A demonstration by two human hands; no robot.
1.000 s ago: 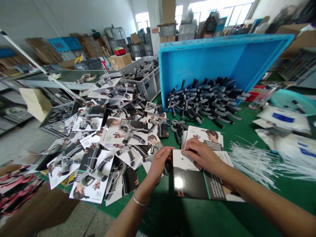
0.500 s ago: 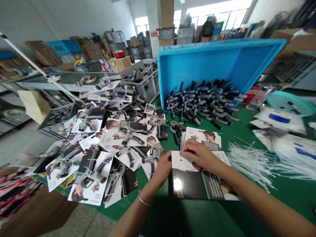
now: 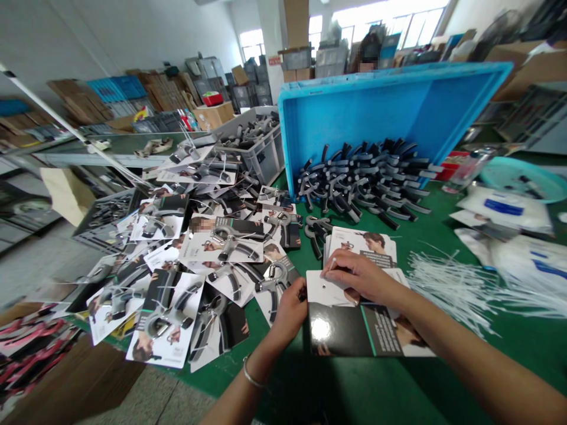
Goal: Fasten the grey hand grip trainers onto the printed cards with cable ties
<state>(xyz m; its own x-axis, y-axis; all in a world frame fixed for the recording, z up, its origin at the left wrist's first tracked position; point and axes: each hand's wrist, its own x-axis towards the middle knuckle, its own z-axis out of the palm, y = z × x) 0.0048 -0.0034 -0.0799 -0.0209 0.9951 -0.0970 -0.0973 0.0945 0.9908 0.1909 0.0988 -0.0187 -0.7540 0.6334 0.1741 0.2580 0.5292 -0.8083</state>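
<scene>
A printed card (image 3: 336, 327) lies on a stack of similar cards (image 3: 385, 245) on the green table. My right hand (image 3: 358, 277) rests over the card's white upper part, fingers pinched on a thin pale strip, perhaps a tie, near a small hole. At the card's left edge is my left hand (image 3: 290, 310), fingers curled round a small dark thing I cannot make out. Just behind the cards lies a loose grey-and-black hand grip (image 3: 316, 233). To the right spreads a pile of white ties (image 3: 452, 286).
A tilted blue crate (image 3: 354, 112) holds many hand grips. Cards with grips attached (image 3: 168, 319) cover the left side. Behind them stands a grey crate (image 3: 261, 153). Plastic bags (image 3: 527, 265) and a turquoise tray (image 3: 549, 183) are at the right.
My left hand has shifted slightly down and left, off the card's corner, and a dark thing now shows at its fingers. My right hand has barely moved. The view has shifted slightly.
</scene>
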